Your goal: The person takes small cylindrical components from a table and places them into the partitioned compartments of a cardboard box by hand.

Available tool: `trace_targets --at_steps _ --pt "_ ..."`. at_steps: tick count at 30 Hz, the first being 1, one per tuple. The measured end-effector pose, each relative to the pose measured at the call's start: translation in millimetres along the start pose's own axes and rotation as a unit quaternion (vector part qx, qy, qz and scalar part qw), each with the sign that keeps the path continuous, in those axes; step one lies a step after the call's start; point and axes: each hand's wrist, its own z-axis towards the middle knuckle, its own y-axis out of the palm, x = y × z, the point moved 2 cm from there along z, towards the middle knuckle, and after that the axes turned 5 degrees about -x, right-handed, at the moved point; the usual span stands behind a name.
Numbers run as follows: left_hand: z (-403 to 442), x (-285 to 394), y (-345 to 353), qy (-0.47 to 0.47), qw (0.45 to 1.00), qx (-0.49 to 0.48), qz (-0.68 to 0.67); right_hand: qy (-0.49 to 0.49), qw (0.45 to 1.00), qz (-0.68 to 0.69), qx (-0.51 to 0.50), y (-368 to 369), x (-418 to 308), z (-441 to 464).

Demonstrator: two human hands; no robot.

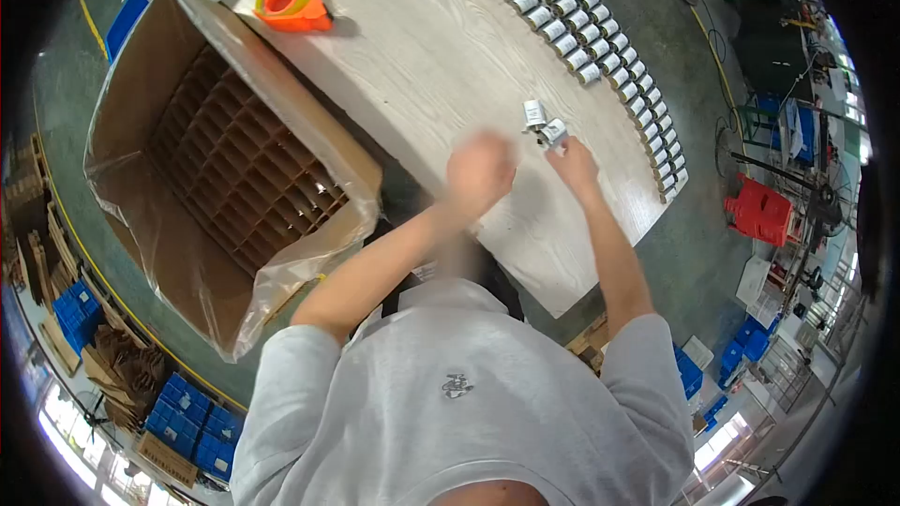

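Note:
My right hand (574, 165) is at the middle of the pale wood-grain table (422, 47), its fingers closed on a small white-labelled cylinder (555, 128). A second white-labelled cylinder (534, 112) lies just beside it; what the parts are exactly is too small to tell. Left of these, my left hand (481, 169) is smeared by motion, so its fingers and anything in them cannot be made out. Rows of similar labelled cylinders (589, 73) stand along the table's far right edge.
A large carton (300, 112) with a clear plastic liner and a brown cardboard divider grid (225, 131) stands at the left against the table. Some cells near its right corner hold shiny parts. An orange tape dispenser (292, 11) lies on the table's upper left.

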Motion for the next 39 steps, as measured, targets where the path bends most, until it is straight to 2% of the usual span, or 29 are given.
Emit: trace_targets --at_steps 3,7,10,13,14,18,21,23,25,27,29,31,33,35,36,39 --pt "31.7 -50.3 88.6 -0.045 0.996 0.012 0.073 0.007 0.999 0.052 0.004 10.7 -7.7 -5.5" --pt "53.9 -55.9 130.5 -0.082 0.983 0.002 0.162 -0.019 0.993 0.104 0.051 22.7 3.6 -8.7" --pt "66.6 -59.0 139.8 -0.118 0.973 -0.065 0.186 -0.030 0.987 0.126 0.094 22.8 13.8 -12.3" --pt "65.6 -47.8 128.6 -0.015 0.987 -0.040 0.158 -0.080 0.974 0.157 0.141 21.3 23.3 -9.4" --pt "64.4 -45.2 121.9 -0.020 0.990 -0.042 0.130 -0.088 0.971 0.173 0.141 21.8 25.0 -9.5" --pt "59.7 -21.5 57.4 -0.024 0.999 -0.028 -0.010 -0.135 0.953 0.220 0.161 4.1 23.4 -6.7" --pt "31.1 18.9 -60.1 -0.027 0.987 -0.029 -0.153 -0.170 0.937 0.259 0.162 -16.5 3.9 -13.2" --pt "1.5 44.8 -150.6 -0.005 0.995 0.055 -0.078 -0.200 0.926 0.273 0.167 -30.2 -11.6 -12.6" --pt "-29.2 11.9 -219.7 0.028 0.983 0.169 -0.060 -0.226 0.916 0.277 0.183 -45.9 -35.7 -16.1" --pt "-67.5 -28.1 -279.4 0.028 0.968 0.249 0.024 -0.221 0.905 0.334 0.146 -59.3 -66.3 -19.6" --pt "-117.6 -69.7 -315.6 -0.100 0.968 0.213 0.087 -0.241 0.878 0.401 0.104 -76.3 -101.8 -25.0" --pt "-167.1 -129.7 -320.4 -0.133 0.972 0.148 0.128 -0.283 0.830 0.478 0.051 -91.6 -148.7 -38.5" --pt "-203.9 -156.2 -315.3 -0.285 0.956 0.068 0.001 -0.245 0.786 0.565 -0.062 -97.0 -189.0 -48.3" --pt "-238.5 -213.4 -297.5 -0.369 0.884 0.104 -0.267 -0.215 0.704 0.646 -0.204 -100.9 -221.0 -58.8" --pt "-243.5 -209.1 -294.8 -0.407 0.853 0.107 -0.307 -0.213 0.709 0.635 -0.222 -106.0 -238.9 -68.4" --pt "-252.5 -204.9 -296.2 -0.426 0.824 0.107 -0.358 -0.214 0.718 0.598 -0.285 -110.0 -290.5 -97.4"
